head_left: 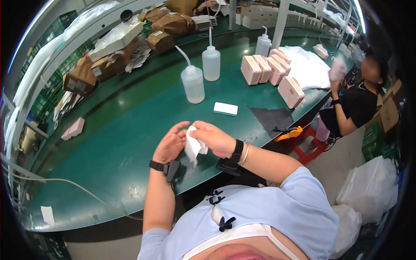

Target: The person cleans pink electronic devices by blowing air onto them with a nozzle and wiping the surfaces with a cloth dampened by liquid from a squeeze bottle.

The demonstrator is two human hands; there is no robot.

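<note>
My right hand [215,138] is closed on a crumpled white cloth [193,149], which hangs down between my two hands over the near edge of the green table. Beside it, my left hand [170,145] faces the cloth with its fingers loosely bent and apart, its fingertips close to the cloth's upper end. Whether they touch it is hard to make out. Just beyond my hands a small white block with a green lower edge [225,108] lies on the green tabletop [143,117].
Clear squeeze bottles [193,84] with bent spouts stand beyond my hands. Several pale pink cases [291,92] are at the right, near a dark cloth [272,119] and an orange-handled tool [289,133]. Another pink piece [73,128] lies left. A co-worker [355,95] sits at right, holding something pinkish.
</note>
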